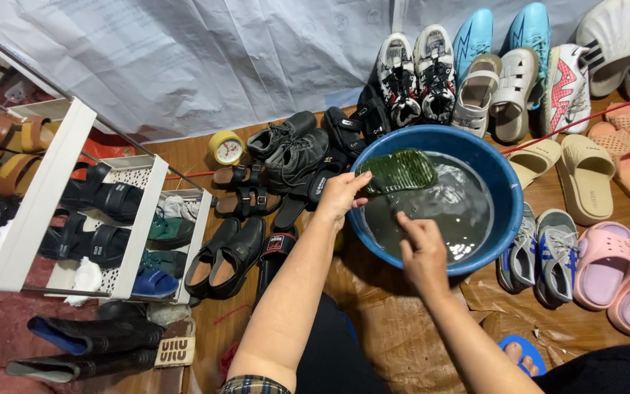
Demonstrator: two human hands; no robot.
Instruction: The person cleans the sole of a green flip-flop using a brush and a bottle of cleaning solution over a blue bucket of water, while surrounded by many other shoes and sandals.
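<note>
We look steeply down from a single head-worn camera, close above our two forearms, facing forward over the blue basin (432,241) toward the white sheet (184,58) beyond; no second view shares this scene.

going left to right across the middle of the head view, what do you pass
white shoe rack → yellow round clock → black lace-up boots → left hand holding green shoe sole → right hand → blue basin of murky water → grey-and-blue sneakers → pink clogs
</note>
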